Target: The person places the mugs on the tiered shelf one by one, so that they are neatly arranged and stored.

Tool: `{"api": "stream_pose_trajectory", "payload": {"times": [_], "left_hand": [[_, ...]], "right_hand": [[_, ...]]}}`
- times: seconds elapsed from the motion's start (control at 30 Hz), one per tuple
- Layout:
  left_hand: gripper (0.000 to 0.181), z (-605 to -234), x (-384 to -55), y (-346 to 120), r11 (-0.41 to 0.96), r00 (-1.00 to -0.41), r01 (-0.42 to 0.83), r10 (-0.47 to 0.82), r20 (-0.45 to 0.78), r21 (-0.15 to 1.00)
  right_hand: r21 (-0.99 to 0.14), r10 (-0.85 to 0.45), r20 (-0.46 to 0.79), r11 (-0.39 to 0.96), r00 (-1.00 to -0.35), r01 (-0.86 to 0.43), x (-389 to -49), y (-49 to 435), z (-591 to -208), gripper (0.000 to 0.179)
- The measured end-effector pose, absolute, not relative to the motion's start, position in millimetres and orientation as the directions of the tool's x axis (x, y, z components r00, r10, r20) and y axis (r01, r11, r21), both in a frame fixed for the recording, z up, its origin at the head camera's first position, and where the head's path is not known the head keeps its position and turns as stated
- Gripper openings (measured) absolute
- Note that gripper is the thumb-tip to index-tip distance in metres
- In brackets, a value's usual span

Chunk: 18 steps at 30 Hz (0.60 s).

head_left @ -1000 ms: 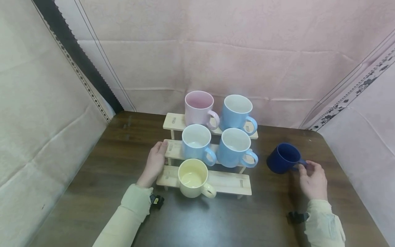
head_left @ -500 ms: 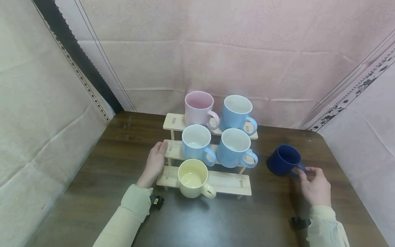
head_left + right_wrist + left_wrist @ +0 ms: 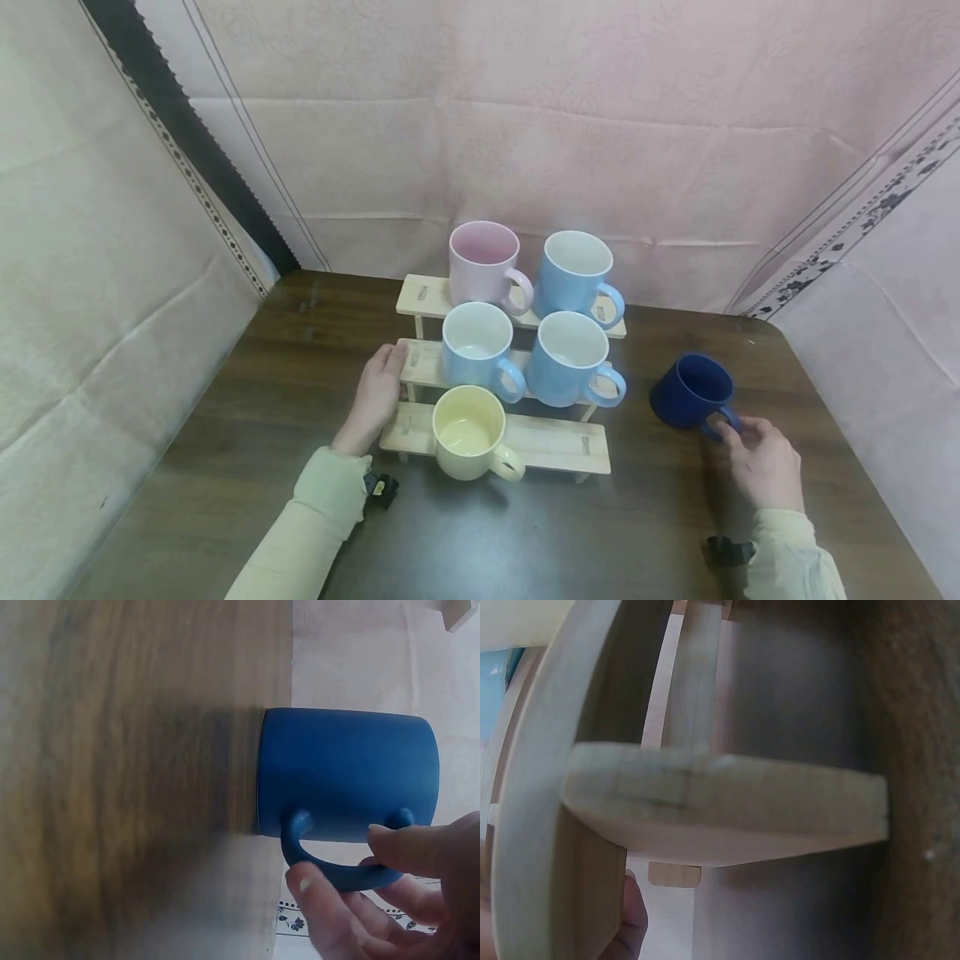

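Note:
My right hand (image 3: 765,467) pinches the handle of a dark blue mug (image 3: 678,400) at the right of the table. In the right wrist view the thumb lies on the blue mug's (image 3: 349,772) handle, with fingers curled round from the other side. My left hand (image 3: 375,392) grips the left end of the middle board of a three-step wooden rack (image 3: 558,446). Fingertips (image 3: 634,915) show beneath a board in the left wrist view. A yellow mug (image 3: 468,433) stands on the lowest step. On the middle step are two light blue mugs (image 3: 477,342) (image 3: 570,358).
The top step bears a pink mug (image 3: 483,267) and another light blue mug (image 3: 576,279). All of it stands on a dark wooden table (image 3: 285,467). Pale cloth (image 3: 562,125) hangs behind and at both sides.
The dark blue mug has turned so that its handle points more toward the front, and it sits slightly nearer. My right hand has moved forward with the handle. The left hand stays put.

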<state>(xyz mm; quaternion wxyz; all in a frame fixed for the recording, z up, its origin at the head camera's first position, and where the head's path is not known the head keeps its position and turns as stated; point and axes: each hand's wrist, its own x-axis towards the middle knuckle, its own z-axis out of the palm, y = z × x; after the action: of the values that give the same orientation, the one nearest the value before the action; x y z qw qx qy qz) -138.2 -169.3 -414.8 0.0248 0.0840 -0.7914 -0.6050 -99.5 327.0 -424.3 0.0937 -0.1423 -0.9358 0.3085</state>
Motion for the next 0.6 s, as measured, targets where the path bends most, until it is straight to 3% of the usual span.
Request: {"api": "stream_pose_trajectory", "payload": {"times": [0.6], "left_hand": [[0.047,-413.7,-137.4,-168.8,0.265,-0.985,-0.102,-0.163,-0.06,0.959]], "right_hand": [[-0.662,0.333,0.105,0.727,-0.937,0.184,-96.0,318.9,-432.5,0.036]]}}
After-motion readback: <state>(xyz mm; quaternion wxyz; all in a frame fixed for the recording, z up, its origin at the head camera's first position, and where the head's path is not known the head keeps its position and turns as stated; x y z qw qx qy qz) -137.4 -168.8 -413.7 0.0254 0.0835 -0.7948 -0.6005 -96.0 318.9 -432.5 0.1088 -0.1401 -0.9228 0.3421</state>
